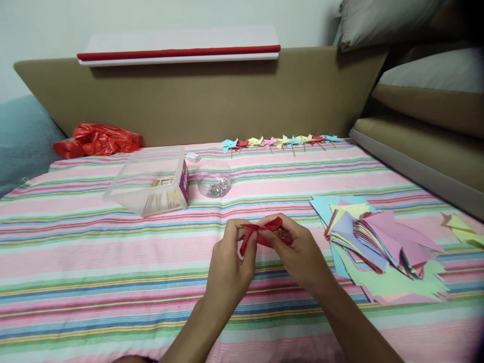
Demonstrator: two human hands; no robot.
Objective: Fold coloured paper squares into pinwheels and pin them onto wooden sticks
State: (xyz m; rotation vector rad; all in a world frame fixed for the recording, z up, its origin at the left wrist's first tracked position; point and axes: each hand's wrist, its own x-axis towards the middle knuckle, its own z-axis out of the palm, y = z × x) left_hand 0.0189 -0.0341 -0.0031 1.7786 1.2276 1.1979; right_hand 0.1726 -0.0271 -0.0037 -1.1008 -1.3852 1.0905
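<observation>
Both hands meet over the striped cloth near the middle of the view. My left hand (230,264) and my right hand (297,254) pinch a small piece of red paper (260,231) between their fingertips, its corners folded inward. To the right of my right hand lies a loose pile of coloured paper squares and cut pieces (378,242). At the far edge of the cloth stands a row of several finished paper pinwheels on sticks (280,142).
A clear plastic box (149,179) holding thin wooden sticks lies left of centre, with a small clear cup of metal pins (215,184) beside it. A red plastic bag (98,140) sits at the back left. Brown cushions (423,146) border the right side.
</observation>
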